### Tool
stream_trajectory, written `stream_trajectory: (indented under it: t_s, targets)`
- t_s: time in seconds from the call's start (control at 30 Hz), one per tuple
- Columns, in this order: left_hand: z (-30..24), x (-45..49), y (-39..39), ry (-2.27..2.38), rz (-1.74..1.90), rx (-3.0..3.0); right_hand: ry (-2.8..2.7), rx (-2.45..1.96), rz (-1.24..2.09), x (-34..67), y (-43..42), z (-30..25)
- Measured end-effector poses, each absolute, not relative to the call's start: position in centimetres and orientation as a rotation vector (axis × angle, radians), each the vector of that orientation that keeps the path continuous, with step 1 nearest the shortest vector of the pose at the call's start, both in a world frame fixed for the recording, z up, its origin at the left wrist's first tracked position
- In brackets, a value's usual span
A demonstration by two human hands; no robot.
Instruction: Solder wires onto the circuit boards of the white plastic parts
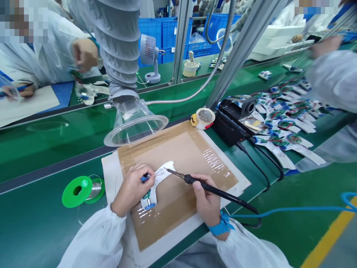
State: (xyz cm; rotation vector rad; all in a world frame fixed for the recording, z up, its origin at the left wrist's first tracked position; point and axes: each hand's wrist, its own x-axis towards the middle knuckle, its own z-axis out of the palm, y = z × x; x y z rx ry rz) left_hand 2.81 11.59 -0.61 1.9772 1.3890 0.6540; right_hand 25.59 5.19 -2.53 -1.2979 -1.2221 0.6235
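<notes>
My right hand (205, 196) is closed round a black soldering iron (212, 190), its tip resting near the upper end of a curved white part (161, 176). That part lies on a brown cardboard mat (192, 156). My left hand (134, 188) pinches a small blue piece (144, 178) against the white part and presses it down. Thin solder wire runs from under that hand toward a green solder spool (80, 190) to the left. A blue component sits at the part's lower end (150, 204). A blue strap wraps my right wrist.
A clear fume hood funnel (134, 126) hangs over the mat's far edge. A black soldering station (231, 123) and a tip-cleaner tin (205, 117) stand at back right, beside several finished white parts (281, 126). Other people's hands work at left (83, 54) and right (326, 46).
</notes>
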Motion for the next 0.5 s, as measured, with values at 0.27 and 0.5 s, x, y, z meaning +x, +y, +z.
stream_trajectory:
  t_s: [0.27, 0.5]
  targets:
    - [-0.7, 2.8, 11.7, 1.388, 0.649, 1.983, -1.151, -1.271, 0.695, 24.9, 5.6, -2.6]
    - [-0.5, 2.9, 11.7, 1.381, 0.641, 1.943, -1.180, -1.349, 0.719, 24.9, 5.4, -3.8]
